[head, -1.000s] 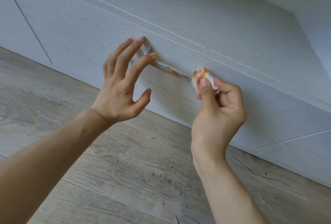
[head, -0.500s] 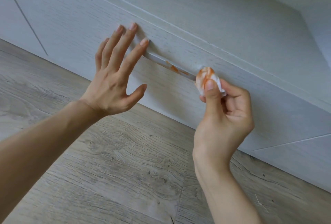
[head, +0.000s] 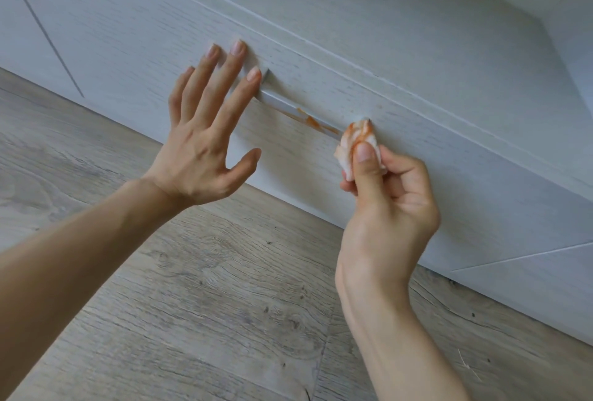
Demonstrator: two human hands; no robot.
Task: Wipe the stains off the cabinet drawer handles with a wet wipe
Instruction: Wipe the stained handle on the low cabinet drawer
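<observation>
From my head camera I look down at a pale wood-grain drawer front above a grey plank floor. Orange stains streak its recessed handle. My left hand lies spread, straight fingers flat on the front at the handle's left end. My right hand pinches a crumpled, orange-smeared wet wipe between thumb and fingers, touching the handle's right end.
</observation>
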